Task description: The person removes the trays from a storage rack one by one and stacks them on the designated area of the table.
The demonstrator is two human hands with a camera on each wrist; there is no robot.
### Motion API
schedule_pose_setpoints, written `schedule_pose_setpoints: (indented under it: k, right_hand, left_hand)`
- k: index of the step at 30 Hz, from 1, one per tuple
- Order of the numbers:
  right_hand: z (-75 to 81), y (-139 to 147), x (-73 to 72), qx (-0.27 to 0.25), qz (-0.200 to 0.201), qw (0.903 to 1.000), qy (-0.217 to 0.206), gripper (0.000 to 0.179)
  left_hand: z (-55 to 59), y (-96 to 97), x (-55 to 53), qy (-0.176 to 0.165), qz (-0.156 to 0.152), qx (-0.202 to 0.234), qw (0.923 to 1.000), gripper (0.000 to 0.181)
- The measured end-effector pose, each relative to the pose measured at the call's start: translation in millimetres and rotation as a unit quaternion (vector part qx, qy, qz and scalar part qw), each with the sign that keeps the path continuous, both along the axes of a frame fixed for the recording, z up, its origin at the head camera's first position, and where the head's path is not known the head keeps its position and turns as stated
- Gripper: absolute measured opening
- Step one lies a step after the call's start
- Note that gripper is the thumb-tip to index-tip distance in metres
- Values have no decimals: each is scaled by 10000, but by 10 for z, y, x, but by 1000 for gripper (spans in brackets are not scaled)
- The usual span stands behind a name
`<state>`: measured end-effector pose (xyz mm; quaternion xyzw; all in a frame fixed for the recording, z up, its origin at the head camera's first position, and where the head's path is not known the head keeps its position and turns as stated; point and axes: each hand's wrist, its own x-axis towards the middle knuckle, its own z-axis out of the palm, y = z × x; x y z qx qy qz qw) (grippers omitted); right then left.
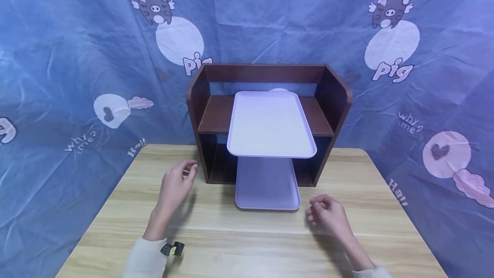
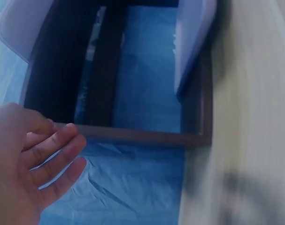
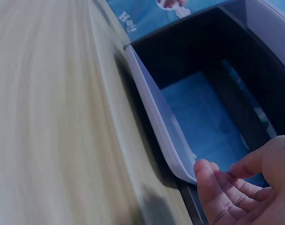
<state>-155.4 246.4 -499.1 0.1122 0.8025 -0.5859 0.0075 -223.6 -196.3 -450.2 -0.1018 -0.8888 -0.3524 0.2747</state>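
A dark brown two-tier shelf (image 1: 266, 73) stands on the table. One pale lilac tray (image 1: 272, 123) lies on its upper board, jutting past the front. Below, a second tray (image 1: 266, 183) pokes out of the lower compartment; its rear part is hidden by the upper tray. My left hand (image 1: 176, 185) hovers beside the shelf's left side, fingers loosely bent, holding nothing. To the right of the lower tray's front corner, my right hand (image 1: 329, 216) is loosely curled with nothing in it. The right wrist view shows its fingers (image 3: 209, 187) near the tray's edge; contact is unclear.
The wooden table (image 1: 247, 248) extends in front of the shelf and to both sides. Blue printed cloth (image 1: 270, 20) hangs behind and along the left and right sides. A black strap device (image 1: 172, 249) sits at the left wrist.
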Motion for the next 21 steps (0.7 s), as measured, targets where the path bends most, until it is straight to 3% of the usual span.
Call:
schedule_pose_setpoints:
  k: [8, 21]
  right_hand:
    - [-47, -263, -5, -267, 141, 9995, -83, 17]
    - [-170, -557, -7, -444, 406, 9981, -119, 14]
  left_hand:
    - [164, 97, -9, 337, 48, 487, 9982, 8]
    - [413, 141, -85, 221, 204, 1175, 9926, 10]
